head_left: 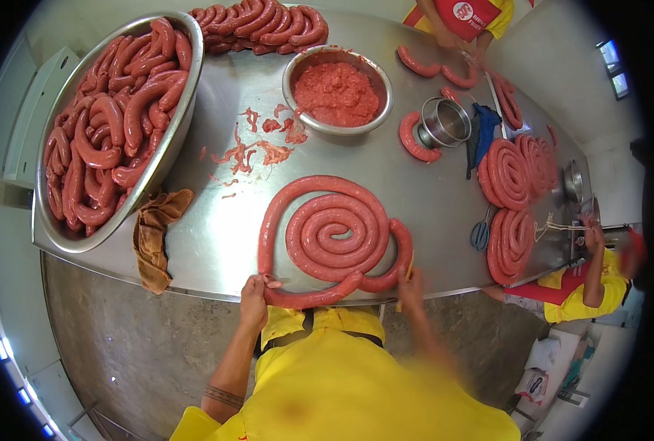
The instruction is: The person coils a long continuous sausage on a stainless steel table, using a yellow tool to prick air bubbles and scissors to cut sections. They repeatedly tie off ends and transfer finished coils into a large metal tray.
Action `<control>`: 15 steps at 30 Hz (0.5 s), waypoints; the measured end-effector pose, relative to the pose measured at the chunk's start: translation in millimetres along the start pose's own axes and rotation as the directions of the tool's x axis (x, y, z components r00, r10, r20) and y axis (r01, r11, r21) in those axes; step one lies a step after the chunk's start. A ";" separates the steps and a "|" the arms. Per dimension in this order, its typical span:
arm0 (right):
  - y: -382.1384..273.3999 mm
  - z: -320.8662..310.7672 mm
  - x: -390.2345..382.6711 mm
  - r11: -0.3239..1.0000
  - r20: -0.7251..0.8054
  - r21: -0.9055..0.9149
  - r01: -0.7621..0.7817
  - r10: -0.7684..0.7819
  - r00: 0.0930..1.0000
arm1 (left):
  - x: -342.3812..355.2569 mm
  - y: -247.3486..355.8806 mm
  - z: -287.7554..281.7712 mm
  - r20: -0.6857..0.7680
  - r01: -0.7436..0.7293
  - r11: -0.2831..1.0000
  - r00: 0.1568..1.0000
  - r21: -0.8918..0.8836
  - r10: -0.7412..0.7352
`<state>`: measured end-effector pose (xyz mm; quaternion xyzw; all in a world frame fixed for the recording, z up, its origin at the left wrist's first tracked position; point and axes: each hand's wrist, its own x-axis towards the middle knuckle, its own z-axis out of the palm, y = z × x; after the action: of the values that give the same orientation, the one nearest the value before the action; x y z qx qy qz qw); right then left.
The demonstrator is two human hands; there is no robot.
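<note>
My yellow shirt, both hands at the desk (216, 250) edge.
My left hand (253, 298) closes on the sausage coil (334, 235) end; my right hand (409, 283) pinches its other side. The casing hangs at the lip and could slip off or split under a hard squeeze.

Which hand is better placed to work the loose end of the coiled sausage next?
Left, probably. The left hand already pinches the sausage coil at its free end on the table edge. The right hand sits at the coil's outer loop, holding something thin that I cannot identify, farther from that end.
</note>
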<state>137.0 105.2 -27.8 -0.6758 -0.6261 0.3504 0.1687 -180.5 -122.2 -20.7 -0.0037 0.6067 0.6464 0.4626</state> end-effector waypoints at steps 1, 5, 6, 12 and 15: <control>6.9 19.2 -3.5 0.996 -0.030 0.066 0.065 -0.063 0.998 | -5.4 -2.2 -2.4 0.014 0.107 0.991 0.994 -0.085 -0.106; -10.9 61.7 64.2 0.949 -0.073 0.109 0.295 -0.289 0.955 | -19.4 -5.4 3.9 0.054 0.430 0.862 0.900 -0.270 -0.432; -28.2 68.1 89.3 0.907 -0.052 0.087 0.412 -0.409 0.911 | -20.6 -8.4 10.5 0.086 0.424 0.850 0.904 -0.314 -0.419; -172.0 120.4 170.6 0.627 0.203 0.159 0.763 -0.777 0.596 | -29.7 -58.0 92.8 0.284 0.604 0.717 0.797 -0.348 -0.533; -218.4 141.1 162.7 0.486 0.235 0.160 0.859 -0.864 0.445 | -39.3 -61.3 118.3 0.285 0.490 0.872 0.835 0.008 -0.472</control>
<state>-123.5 267.1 -23.3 -0.2053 -0.8960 0.3143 0.2372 -55.3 -62.5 -15.1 -0.0804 0.4939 0.5229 0.6901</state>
